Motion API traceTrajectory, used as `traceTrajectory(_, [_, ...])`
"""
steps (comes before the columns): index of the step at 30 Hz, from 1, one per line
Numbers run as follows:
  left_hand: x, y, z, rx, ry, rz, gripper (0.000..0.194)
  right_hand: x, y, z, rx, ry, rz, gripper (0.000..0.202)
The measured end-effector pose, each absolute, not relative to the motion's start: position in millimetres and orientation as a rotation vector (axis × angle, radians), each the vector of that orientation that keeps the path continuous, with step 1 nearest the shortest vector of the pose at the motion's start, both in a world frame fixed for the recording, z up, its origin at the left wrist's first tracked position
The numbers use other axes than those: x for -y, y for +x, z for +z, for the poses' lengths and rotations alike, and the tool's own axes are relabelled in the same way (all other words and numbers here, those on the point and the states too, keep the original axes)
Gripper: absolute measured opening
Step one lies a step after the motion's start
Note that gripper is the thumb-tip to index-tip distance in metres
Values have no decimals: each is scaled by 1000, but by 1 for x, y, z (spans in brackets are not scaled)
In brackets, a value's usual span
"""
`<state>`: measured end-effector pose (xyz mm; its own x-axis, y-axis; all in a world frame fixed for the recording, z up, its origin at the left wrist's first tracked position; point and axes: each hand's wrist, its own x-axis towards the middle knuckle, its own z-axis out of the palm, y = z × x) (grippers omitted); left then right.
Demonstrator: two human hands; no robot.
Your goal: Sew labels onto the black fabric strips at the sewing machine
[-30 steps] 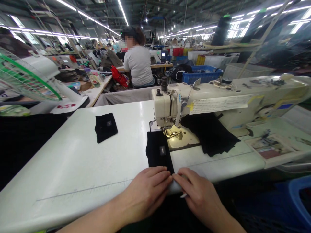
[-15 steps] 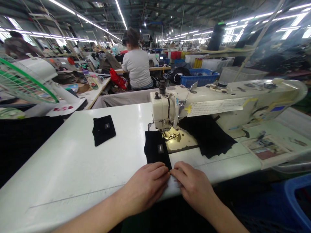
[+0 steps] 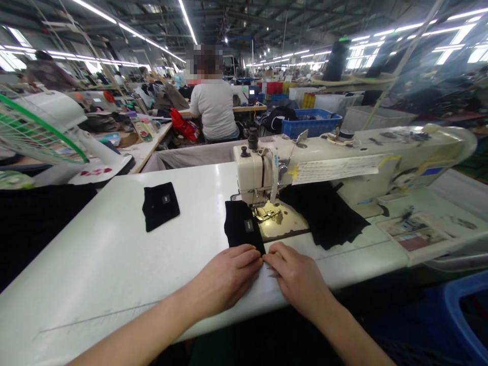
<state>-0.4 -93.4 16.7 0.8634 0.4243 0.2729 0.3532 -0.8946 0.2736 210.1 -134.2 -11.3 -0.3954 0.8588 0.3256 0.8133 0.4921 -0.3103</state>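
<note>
A black fabric piece (image 3: pixel 237 223) with a small label lies under the needle area of the sewing machine (image 3: pixel 253 175). My left hand (image 3: pixel 229 277) is closed on its near end, fingers pressed together over the cloth. Touching the near right corner of the same piece, my right hand (image 3: pixel 299 277) has thumb and forefinger pinched; a small pointed metal tool (image 3: pixel 273 275) shows beneath its fingers. A second labelled black piece (image 3: pixel 160 206) lies flat on the white table (image 3: pixel 190 223), to the left. Under the machine arm spreads a larger black cloth (image 3: pixel 324 216).
A white fan with a green rim (image 3: pixel 49 127) stands at the left. Behind the machine, a person in a light shirt (image 3: pixel 213 109) sits facing away. A blue basket (image 3: pixel 312 122) is behind the machine, and another blue container (image 3: pixel 453 315) is at the lower right.
Both hands and the near end of the labelled piece have moved slightly forward, toward the machine. The cloth's label sits a little farther up and left.
</note>
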Motion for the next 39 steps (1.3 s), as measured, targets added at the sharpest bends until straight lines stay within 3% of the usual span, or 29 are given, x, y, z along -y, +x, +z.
traceTrajectory(20, [60, -2, 14, -658, 2874, 538, 26, 105, 206, -8, 2313, -1488, 96, 35])
traceTrajectory(24, [51, -5, 11, -675, 2889, 530, 27, 109, 217, -6, 2143, -1429, -40, 38])
traceTrajectory(30, [40, -5, 15, -681, 2898, 525, 28, 134, 256, 15, 1781, -1558, -417, 24])
traceTrajectory(36, [30, -5, 14, -695, 2891, 551, 29, 150, 297, 23, 1743, -1815, -648, 50])
traceTrajectory(39, [24, -5, 12, -705, 2884, 557, 30, 151, 311, 18, 1842, -1766, -654, 48])
